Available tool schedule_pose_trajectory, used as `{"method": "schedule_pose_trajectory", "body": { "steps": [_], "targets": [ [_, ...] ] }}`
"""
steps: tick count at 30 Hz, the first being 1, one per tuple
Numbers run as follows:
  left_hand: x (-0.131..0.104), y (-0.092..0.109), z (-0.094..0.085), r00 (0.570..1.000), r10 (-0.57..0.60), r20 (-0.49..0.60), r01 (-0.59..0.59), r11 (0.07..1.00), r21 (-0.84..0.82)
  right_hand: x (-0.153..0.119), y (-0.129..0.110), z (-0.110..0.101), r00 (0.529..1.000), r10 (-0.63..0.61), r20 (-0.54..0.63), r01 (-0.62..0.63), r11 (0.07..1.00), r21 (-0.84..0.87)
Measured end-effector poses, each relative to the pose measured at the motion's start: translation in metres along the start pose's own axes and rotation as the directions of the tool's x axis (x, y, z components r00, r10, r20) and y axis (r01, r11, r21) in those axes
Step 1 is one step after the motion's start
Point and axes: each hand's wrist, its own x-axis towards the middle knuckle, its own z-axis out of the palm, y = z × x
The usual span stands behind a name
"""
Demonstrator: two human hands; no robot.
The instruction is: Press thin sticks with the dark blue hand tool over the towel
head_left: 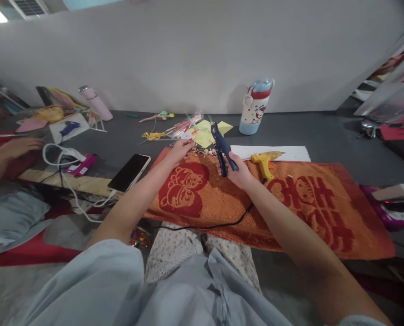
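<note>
My right hand [240, 171] is wrapped round the handles of a dark blue plier-like tool [223, 147], its head pointing up and away. My left hand [181, 150] is at the far edge of an orange and red towel [229, 199], fingers drawn together; anything in them is too small to make out. Just beyond it lie a white disc [186, 136] and small pale scraps [207, 151]. Yellow paper squares [202, 136] are spread behind the tool. A yellow glue gun [265, 163] rests right of my right hand, partly on white paper [297, 153].
A blue and white bottle [254, 108] stands near the wall. Left are wrapped sticks [185, 127], yellow cord [152, 136], a phone [130, 172] and a purple power strip [82, 165]. A black cable [209, 225] crosses the towel. Another person's hand [23, 147] is far left.
</note>
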Motion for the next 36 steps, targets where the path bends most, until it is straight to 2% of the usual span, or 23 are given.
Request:
{"method": "schedule_pose_trajectory", "body": {
  "steps": [3,6,8,13,18,20,23,27,31,36],
  "targets": [
    [0.001,0.005,0.005,0.999,0.02,0.047,-0.009,0.976,-0.217,-0.001,0.0,0.002,1.0,-0.015,-0.002,0.015,1.0,-0.024],
    [0.004,0.012,0.006,0.995,0.046,0.089,0.011,0.836,-0.548,-0.001,0.0,0.004,0.999,-0.036,-0.004,0.035,0.998,-0.052],
    [0.008,0.016,0.005,0.993,0.051,0.105,0.027,0.774,-0.633,0.0,0.001,0.005,0.999,-0.045,-0.01,0.044,0.996,-0.077],
    [0.013,0.023,0.004,0.986,0.034,0.161,0.085,0.735,-0.672,0.001,0.001,0.003,0.997,-0.075,-0.033,0.069,0.985,-0.156],
    [0.012,0.02,0.005,0.981,0.015,0.192,0.119,0.734,-0.669,-0.001,-0.003,-0.001,0.994,-0.104,-0.041,0.091,0.964,-0.248],
    [0.011,0.018,0.006,0.979,0.0,0.206,0.143,0.719,-0.68,-0.003,-0.005,-0.003,0.991,-0.134,-0.015,0.119,0.922,-0.369],
    [0.011,0.015,0.006,0.972,-0.019,0.233,0.185,0.672,-0.717,-0.007,-0.006,-0.005,0.986,-0.159,-0.045,0.116,0.86,-0.496],
    [0.009,0.012,0.005,0.967,-0.017,0.255,0.203,0.657,-0.726,-0.011,-0.004,-0.006,0.984,-0.167,-0.054,0.1,0.786,-0.61],
    [0.005,0.011,0.005,0.979,-0.013,0.205,0.156,0.697,-0.7,-0.013,-0.003,-0.009,0.984,-0.154,-0.085,0.065,0.766,-0.64],
    [0.004,0.009,0.006,0.996,0.03,0.081,0.027,0.781,-0.625,-0.015,-0.005,-0.01,0.985,-0.153,-0.075,0.075,0.784,-0.617]
  ]
}}
